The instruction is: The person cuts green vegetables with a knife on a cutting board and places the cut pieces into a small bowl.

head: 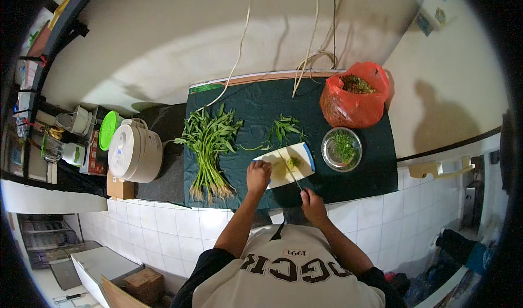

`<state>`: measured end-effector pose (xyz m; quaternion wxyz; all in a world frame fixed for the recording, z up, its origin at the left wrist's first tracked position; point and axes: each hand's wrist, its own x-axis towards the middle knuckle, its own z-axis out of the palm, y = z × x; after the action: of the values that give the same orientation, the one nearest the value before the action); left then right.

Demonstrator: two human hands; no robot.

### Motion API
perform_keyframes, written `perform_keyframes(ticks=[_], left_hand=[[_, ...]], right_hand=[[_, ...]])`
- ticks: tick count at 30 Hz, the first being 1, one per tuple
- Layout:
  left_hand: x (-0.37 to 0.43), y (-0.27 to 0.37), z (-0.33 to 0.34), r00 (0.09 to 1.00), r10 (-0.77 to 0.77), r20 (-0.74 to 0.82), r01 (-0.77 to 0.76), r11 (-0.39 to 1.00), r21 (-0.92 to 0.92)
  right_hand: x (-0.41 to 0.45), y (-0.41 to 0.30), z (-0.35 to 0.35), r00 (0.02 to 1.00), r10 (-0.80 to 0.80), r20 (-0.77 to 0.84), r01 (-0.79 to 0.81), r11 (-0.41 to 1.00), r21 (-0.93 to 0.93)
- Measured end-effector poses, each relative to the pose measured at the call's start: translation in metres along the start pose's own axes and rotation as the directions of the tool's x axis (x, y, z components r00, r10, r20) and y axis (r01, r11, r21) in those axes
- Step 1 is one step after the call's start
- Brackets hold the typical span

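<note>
My right hand (313,205) is closed round the handle of a kitchen knife (292,173), whose blade lies across a white cutting board (307,170) with blue ends. A small heap of chopped greens (293,161) is on the board, right of the blade. My left hand (258,176) rests at the board's left end with its fingers curled; whether they hold something is hidden. To the left lies a large bunch of leafy water spinach (210,148), roots towards me. A few loose sprigs (285,128) lie beyond the board. A clear round bowl (341,149) at the right contains chopped greens.
A red plastic bag (352,103) filled with plant scraps stands at the back right of the dark green cloth (253,99). A white rice cooker (137,150), a green basket (108,130) and a blender (63,150) stand left. White cables (245,30) hang along the wall.
</note>
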<state>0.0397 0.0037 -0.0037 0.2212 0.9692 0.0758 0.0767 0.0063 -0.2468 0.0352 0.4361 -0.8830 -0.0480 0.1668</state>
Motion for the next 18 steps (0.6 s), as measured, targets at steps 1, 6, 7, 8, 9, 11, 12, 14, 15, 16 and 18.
perform_keyframes(ticks=[1,6,7,8,9,11,12,14,15,16,18], left_hand=[[0.003,0.004,-0.001,0.998,0.056,-0.009,-0.055,0.998,0.038],[0.013,0.007,0.008,0.988,0.147,0.042,-0.149,0.988,0.04],[0.015,0.009,0.01,0.99,0.131,0.054,-0.134,0.99,0.048],[0.016,0.01,0.012,0.991,0.113,0.067,-0.116,0.992,0.056],[0.017,0.01,0.014,0.991,0.118,0.067,-0.121,0.991,0.054],[0.019,0.01,0.016,0.988,0.113,0.104,-0.115,0.993,0.018],[0.019,0.012,0.016,0.987,0.117,0.112,-0.119,0.993,0.014],[0.022,0.013,0.018,0.983,0.16,0.093,-0.159,0.987,-0.019],[0.022,0.013,0.018,0.983,0.165,0.084,-0.162,0.986,-0.04],[0.02,0.013,0.018,0.982,0.166,0.088,-0.163,0.986,-0.041],[0.017,0.006,0.021,0.985,0.161,0.065,-0.155,0.984,-0.087]], right_hand=[[0.0,0.001,0.0,0.999,-0.039,-0.026,0.039,0.999,-0.019],[-0.002,-0.006,-0.003,0.999,0.013,0.03,-0.011,0.998,-0.065],[-0.002,-0.005,-0.004,0.997,0.019,0.073,-0.012,0.995,-0.101],[-0.004,-0.008,-0.005,0.998,0.021,0.067,-0.014,0.995,-0.101],[-0.006,-0.011,-0.003,0.997,-0.003,0.08,0.014,0.99,-0.137],[-0.01,-0.013,0.002,0.996,-0.017,0.09,0.033,0.984,-0.173],[-0.01,-0.012,0.006,0.996,0.004,0.086,0.014,0.978,-0.208],[-0.01,-0.013,0.011,0.996,0.03,0.081,-0.01,0.971,-0.241],[-0.01,-0.014,0.011,0.996,0.025,0.083,-0.001,0.96,-0.279],[-0.011,-0.016,0.012,0.996,0.02,0.085,0.008,0.948,-0.317],[-0.012,-0.024,0.013,0.996,0.01,0.088,0.021,0.937,-0.348]])
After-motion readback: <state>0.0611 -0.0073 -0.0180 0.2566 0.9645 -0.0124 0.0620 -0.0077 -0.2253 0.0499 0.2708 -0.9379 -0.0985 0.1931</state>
